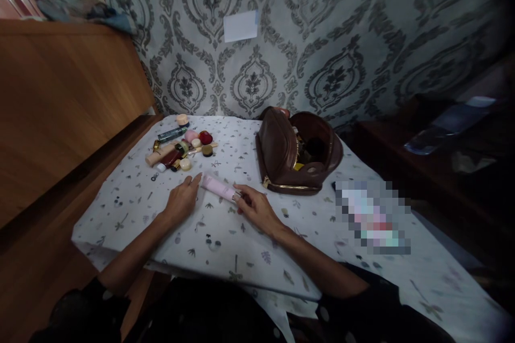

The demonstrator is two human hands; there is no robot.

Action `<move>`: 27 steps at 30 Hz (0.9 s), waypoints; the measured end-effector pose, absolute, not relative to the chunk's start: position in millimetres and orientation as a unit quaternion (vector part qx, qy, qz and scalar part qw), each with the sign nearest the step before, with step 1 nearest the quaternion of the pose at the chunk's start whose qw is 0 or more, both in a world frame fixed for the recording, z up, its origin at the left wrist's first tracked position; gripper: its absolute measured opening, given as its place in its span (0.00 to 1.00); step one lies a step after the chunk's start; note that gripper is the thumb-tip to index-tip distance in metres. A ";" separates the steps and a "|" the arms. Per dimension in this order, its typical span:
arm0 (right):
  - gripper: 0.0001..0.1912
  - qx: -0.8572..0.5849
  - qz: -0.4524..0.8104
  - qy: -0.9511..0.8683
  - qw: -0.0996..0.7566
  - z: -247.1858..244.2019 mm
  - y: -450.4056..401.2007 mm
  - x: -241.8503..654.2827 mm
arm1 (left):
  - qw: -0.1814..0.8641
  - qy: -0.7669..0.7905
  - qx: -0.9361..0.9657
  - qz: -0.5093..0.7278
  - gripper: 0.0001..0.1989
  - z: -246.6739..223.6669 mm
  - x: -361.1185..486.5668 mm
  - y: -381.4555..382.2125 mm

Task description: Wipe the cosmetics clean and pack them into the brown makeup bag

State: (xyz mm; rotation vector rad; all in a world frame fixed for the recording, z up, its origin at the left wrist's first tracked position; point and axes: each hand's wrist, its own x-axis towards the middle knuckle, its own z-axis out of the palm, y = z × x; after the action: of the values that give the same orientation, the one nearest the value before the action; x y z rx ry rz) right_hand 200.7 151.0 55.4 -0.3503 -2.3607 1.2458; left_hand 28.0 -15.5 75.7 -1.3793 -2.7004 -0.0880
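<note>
Just below and left of mid-frame, our right hand (257, 210) grasps a pink tube (218, 187) by its capped end; whether our left hand (182, 198) clasps the other, we cannot tell. We judge this a handling step; the next move calls for a steady hold.

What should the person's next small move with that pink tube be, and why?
Perhaps slide the pink tube leftward, nearer the loose cosmetics. The right hand holds its silver-cap end while the left hand is at the opposite end, so guiding it looks easy. Similar small items lie grouped on that side, while the open brown bag sits to the right.
</note>
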 end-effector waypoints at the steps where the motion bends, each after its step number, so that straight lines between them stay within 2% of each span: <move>1: 0.19 -0.131 0.461 -0.850 0.221 55.0 150.8 200.7 | 0.054 -0.889 -0.454 -0.028 0.27 76.1 29.0 -15.0; 6: 0.16 -0.133 0.505 -0.827 0.209 52.5 150.0 199.4 | 0.050 -0.888 -0.456 -0.022 0.25 80.0 31.0 -13.7; 12: 0.21 -0.159 0.482 -0.835 0.211 53.0 149.8 198.3 | 0.049 -0.887 -0.456 -0.047 0.23 78.2 32.6 -14.9; 18: 0.14 -0.165 0.474 -0.837 0.218 56.2 148.0 198.7 | 0.053 -0.845 -0.525 -0.089 0.23 77.1 62.0 -13.2; 27: 0.09 -0.150 0.489 -0.832 0.214 53.4 148.8 197.4 | 0.017 -0.811 -0.585 -0.024 0.30 83.7 94.4 -2.3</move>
State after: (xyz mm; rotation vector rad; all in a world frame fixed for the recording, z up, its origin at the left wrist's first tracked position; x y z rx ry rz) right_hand 197.4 148.8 53.4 -0.4162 -2.3093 1.3554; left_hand 94.4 -2.3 83.7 -1.8175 -2.5186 -0.0751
